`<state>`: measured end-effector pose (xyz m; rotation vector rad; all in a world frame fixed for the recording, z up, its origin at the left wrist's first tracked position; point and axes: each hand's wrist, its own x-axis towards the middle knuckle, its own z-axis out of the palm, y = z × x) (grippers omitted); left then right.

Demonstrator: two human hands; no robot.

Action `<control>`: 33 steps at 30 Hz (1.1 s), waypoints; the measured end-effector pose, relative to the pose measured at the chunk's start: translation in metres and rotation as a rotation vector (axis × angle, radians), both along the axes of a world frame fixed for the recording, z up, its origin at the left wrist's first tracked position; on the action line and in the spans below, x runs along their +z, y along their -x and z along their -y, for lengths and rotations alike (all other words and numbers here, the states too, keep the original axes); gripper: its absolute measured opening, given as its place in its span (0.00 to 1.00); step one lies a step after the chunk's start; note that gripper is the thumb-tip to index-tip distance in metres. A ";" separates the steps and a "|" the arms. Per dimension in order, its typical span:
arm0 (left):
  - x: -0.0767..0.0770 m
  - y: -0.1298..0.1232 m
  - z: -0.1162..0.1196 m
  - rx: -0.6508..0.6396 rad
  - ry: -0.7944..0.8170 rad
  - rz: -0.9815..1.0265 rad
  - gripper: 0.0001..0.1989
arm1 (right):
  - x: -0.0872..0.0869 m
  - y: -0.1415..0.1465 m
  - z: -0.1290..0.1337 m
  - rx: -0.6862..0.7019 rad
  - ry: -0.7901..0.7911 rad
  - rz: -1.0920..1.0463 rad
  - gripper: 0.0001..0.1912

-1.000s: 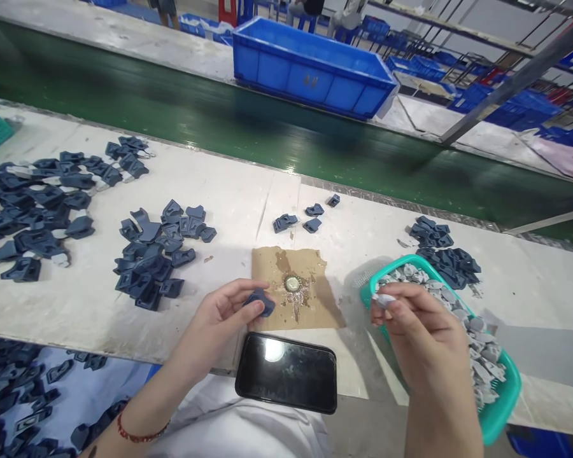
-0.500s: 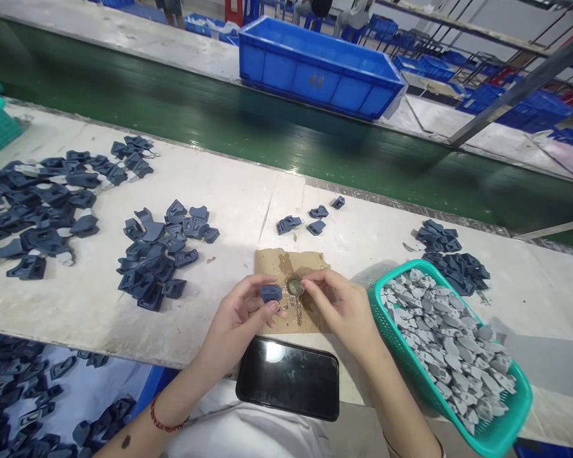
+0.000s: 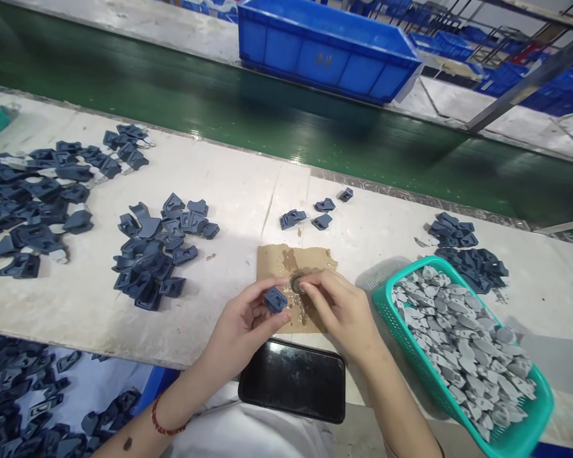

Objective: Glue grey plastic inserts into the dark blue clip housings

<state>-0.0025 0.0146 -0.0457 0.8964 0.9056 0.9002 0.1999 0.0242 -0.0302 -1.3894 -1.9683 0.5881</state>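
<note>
While the left hand (image 3: 241,324) holds a dark blue part (image 3: 275,299) above the left half of the brown cardboard sheet (image 3: 268,256), the right hand (image 3: 351,315) works at the round cap (image 3: 296,284) on that sheet.

Left grip: closed on the blue part, with a recess of the part exposed. Right grip: thumb and forefinger brought close together at the cap; whether a small piece is pinched between them cannot be determined.

The current step, as judged, is fingertip contact at the cap, with the blue part held apart from it. From this position, the next move calls for a steady left grip and a controlled lift of the right fingertips, clear of the wet marks on the sheet.

Surroundings, relative to the sheet:
- Near side: a black phone (image 3: 291,385), just beside the edge.
- Right: a green basket (image 3: 545,397) containing grey pieces (image 3: 468,356).
- Left: a pile of dark blue parts (image 3: 146,264).
- Far side: loose blue parts (image 3: 293,219).
</note>
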 end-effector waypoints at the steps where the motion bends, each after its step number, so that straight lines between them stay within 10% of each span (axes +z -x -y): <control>1: 0.000 0.000 0.001 -0.013 -0.005 -0.004 0.20 | -0.001 0.000 0.000 -0.005 -0.018 -0.002 0.07; 33: 0.008 0.000 0.000 0.082 -0.186 -0.071 0.10 | -0.011 -0.005 0.006 -0.407 0.275 -0.277 0.13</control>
